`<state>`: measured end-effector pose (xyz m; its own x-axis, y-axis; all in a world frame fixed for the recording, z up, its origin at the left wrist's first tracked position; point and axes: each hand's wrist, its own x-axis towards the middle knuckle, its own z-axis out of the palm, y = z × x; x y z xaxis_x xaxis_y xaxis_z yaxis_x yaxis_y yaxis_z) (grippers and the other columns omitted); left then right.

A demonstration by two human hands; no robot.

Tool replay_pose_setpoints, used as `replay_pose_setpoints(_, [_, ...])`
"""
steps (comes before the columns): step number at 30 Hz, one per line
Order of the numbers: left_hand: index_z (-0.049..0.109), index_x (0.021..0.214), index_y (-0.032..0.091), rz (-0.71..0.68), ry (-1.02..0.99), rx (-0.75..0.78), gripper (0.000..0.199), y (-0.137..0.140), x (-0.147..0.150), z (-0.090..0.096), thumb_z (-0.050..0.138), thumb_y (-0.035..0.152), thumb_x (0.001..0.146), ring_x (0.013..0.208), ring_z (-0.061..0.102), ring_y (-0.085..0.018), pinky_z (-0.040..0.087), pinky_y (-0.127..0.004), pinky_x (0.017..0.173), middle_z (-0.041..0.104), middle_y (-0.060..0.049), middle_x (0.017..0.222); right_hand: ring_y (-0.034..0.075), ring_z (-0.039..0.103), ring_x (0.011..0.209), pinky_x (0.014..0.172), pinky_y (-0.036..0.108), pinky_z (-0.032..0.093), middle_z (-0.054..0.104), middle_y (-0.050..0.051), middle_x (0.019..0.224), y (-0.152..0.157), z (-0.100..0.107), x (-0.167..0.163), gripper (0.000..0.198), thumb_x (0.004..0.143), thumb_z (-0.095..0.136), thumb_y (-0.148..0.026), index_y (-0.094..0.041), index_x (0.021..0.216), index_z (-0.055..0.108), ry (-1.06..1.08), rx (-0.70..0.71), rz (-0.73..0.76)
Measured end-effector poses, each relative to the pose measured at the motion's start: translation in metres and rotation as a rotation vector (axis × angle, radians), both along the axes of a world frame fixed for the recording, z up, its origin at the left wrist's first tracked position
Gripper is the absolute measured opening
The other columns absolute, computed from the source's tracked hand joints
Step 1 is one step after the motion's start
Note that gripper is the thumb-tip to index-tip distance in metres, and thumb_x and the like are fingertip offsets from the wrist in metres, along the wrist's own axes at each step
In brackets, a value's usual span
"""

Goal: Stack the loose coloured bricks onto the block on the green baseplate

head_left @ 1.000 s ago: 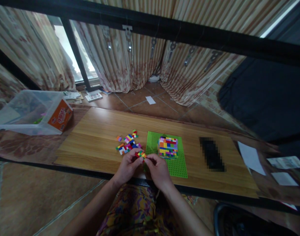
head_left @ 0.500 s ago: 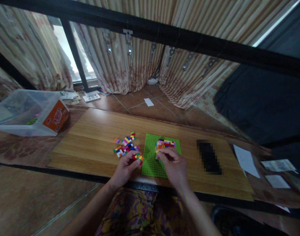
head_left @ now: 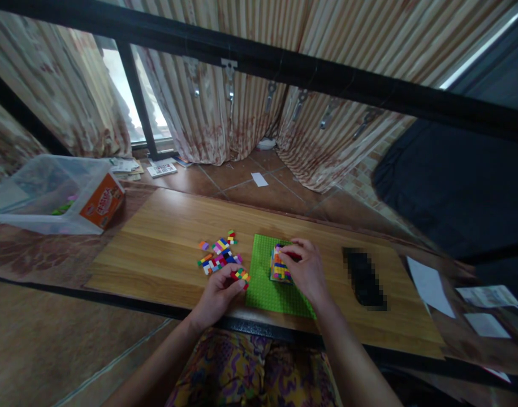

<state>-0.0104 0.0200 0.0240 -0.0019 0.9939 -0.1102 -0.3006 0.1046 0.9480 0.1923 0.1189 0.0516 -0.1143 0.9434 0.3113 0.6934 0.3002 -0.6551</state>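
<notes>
My left hand [head_left: 220, 291] is closed around a small cluster of toy bricks [head_left: 242, 276] in red, yellow, green and orange, held just left of the green baseplate [head_left: 263, 297]. On the baseplate stands a block built of many coloured bricks [head_left: 280, 271]. My right hand [head_left: 307, 271] reaches over its right side, thumb and forefinger pinched together at the top. Whatever those fingertips hold is hidden, and the hand covers the right part of the block. Loose bricks [head_left: 220, 260] lie in a pile beyond my left hand.
The wooden tabletop [head_left: 157, 243] carries a blurred-out black object [head_left: 365, 278] at the right. A clear plastic bin [head_left: 42, 223] with an orange label stands at far left. Papers [head_left: 430, 285] lie at far right. A dark metal bar [head_left: 259, 56] crosses above, before striped curtains.
My right hand has moved from the near left corner of the brick block to its upper right part. My left hand still holds its brick cluster. The view has shifted slightly.
</notes>
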Motion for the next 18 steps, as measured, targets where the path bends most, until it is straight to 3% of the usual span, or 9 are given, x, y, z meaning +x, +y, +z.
replay_pose_setpoints(8, [0.060, 0.092, 0.016, -0.019, -0.011, 0.008, 0.025, 0.000, -0.001, -0.005, 0.071, 0.031, 0.077, 0.065, 0.050, -0.011, 0.038, -0.021, 0.060, 0.058, 0.001, 0.073, 0.022, 0.061, 0.088, 0.083, 0.037, 0.045, 0.067, 0.004, 0.088, 0.009, -0.008, 0.000, 0.016, 0.068, 0.069, -0.038, -0.023, 0.070, 0.072, 0.268, -0.185, -0.019])
replay_pose_setpoints(18, [0.061, 0.092, 0.016, -0.006, -0.012, 0.009, 0.023, 0.000, 0.000, -0.006, 0.072, 0.029, 0.076, 0.065, 0.051, -0.011, 0.039, -0.021, 0.060, 0.059, 0.001, 0.074, 0.018, 0.059, 0.066, 0.061, 0.028, 0.046, 0.066, 0.001, 0.071, 0.013, -0.010, -0.004, 0.022, 0.059, 0.073, -0.038, -0.020, 0.071, 0.069, 0.369, -0.367, -0.093])
